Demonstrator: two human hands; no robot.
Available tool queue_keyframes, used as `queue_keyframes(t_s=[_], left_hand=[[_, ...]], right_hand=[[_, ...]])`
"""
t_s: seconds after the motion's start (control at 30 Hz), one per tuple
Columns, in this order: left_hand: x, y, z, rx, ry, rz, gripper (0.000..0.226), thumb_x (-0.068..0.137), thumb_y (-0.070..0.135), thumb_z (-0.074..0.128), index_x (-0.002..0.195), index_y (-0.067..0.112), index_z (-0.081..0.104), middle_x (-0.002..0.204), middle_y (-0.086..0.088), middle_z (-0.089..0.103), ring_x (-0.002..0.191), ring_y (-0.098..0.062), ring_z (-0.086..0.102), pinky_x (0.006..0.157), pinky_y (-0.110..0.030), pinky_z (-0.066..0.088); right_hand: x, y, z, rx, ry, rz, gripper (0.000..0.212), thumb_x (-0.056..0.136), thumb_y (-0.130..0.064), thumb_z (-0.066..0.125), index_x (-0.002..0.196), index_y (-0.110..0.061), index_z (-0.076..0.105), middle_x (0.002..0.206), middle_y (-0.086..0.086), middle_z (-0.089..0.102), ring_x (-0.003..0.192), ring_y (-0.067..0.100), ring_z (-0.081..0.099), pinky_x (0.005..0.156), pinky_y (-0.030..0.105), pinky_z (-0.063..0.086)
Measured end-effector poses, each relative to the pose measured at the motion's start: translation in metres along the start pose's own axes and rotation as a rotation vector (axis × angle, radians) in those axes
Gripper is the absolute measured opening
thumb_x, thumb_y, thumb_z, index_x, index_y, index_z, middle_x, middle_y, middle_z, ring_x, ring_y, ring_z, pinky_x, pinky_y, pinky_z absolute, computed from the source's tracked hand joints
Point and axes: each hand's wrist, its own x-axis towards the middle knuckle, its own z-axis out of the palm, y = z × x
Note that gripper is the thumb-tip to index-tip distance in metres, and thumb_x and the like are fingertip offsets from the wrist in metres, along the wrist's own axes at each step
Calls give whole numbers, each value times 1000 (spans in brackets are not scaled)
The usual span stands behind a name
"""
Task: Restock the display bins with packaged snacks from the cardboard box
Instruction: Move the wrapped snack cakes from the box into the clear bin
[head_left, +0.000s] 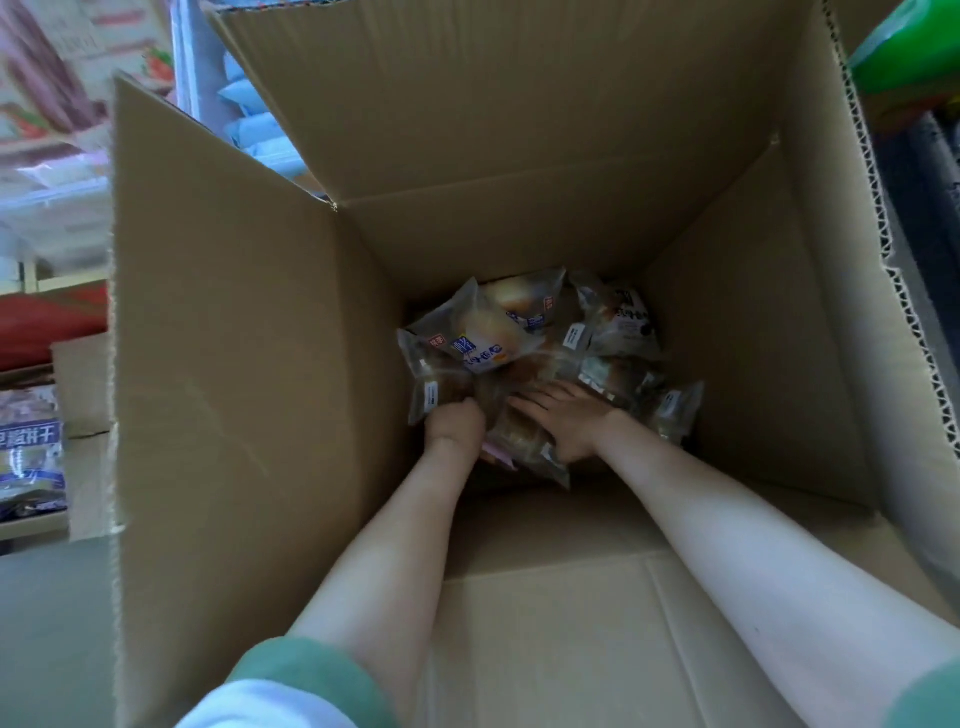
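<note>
A deep cardboard box (249, 322) stands open below me with its flaps up. Several clear packaged buns (483, 332) lie in a heap on its bottom. Both my arms reach down into it. My left hand (454, 428) has its fingers curled around the edge of a packet (434, 384) at the left of the heap. My right hand (563, 421) lies flat with spread fingers on another packet (522, 439) in the middle. The packets under the hands are partly hidden.
The box walls rise close around both forearms. Display bins with pale blue packets (254, 124) sit beyond the far left flap. Shelves with bagged goods (31, 457) are at the left, and a green package (904, 57) at the top right.
</note>
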Motion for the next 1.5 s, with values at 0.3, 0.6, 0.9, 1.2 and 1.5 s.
queue_keyframes(t_s=[0.3,0.6,0.9,1.2,1.5], left_hand=[[-13,-7,-47,-252,294,4,32,97,11,42,127,2,41,126,-18,52,116,-30,51,84,-37,48],[-45,-24,-78,-1473,487,-172,43,103,34,29,132,9,49,130,-13,53,127,-27,42,95,-27,32],[-93,-10,-129,-2009,296,64,35,101,43,34,103,16,57,103,-9,68,98,-23,66,96,-44,49],[-248,-50,-181,-1302,1136,286,39,101,28,39,137,14,44,132,-4,54,122,-17,50,96,-24,36],[-356,-155,-182,-903,1097,315,32,100,26,41,105,6,65,91,-4,63,80,-16,55,61,-22,38]], right_hand=[[9,-44,-39,784,179,87,36,88,-27,62,122,-17,54,113,5,63,103,19,59,87,33,48],[-28,-17,-63,1449,450,79,14,92,-26,59,104,-19,63,93,-3,70,82,10,68,74,26,54],[-102,-20,-111,1861,743,31,35,96,-38,48,118,-12,56,109,11,69,99,26,68,87,42,53],[-211,-94,-155,1486,863,-221,36,93,-40,48,116,-15,59,116,10,67,107,27,64,91,44,51],[-260,-227,-232,985,739,-296,40,91,-44,53,116,-14,60,111,11,68,102,28,66,93,42,51]])
